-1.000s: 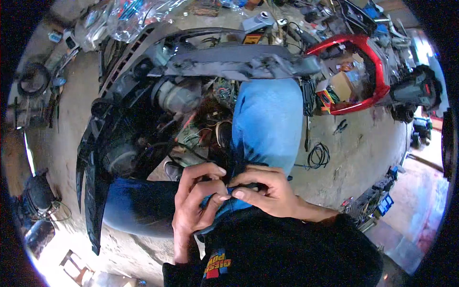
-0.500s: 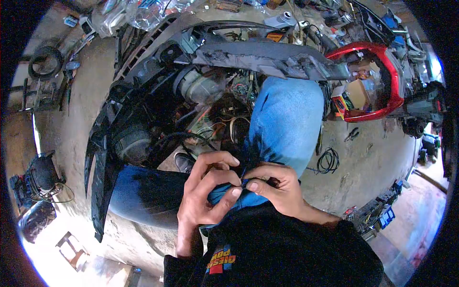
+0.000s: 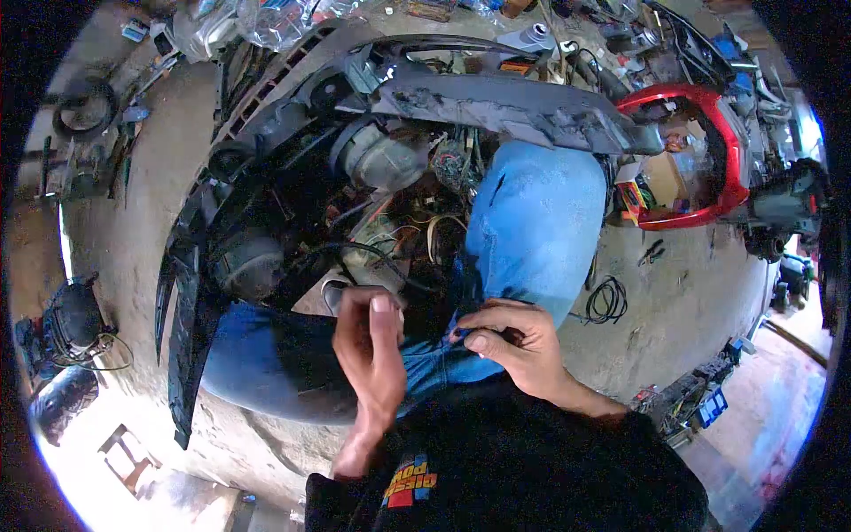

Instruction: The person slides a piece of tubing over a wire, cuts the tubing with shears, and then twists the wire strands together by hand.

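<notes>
Closest in, the left hand [image 3: 372, 355] has let go since a moment ago and stands edge-on, fingers straight, its grip wide and empty. At its 3 o'clock the right hand [image 3: 519, 350] alone pinches a fold of the jeans [image 3: 532, 222], grip narrow, so it probably carries the hold by itself. Anything under its thumb is hidden. Farther off, at 12 o'clock, lies a grey panel [image 3: 505, 102]

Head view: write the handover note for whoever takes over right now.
Left hand: open, raised over the lap, holding nothing.
Right hand: pinching the jeans fabric at the lap; anything inside the pinch is hidden.
Stripped scooter with exposed wiring lies ahead; pliers and cable coil on the floor, right.
Done: red panel lies apart, set aside.
Left: wiring bare, neither hand on it.
</notes>
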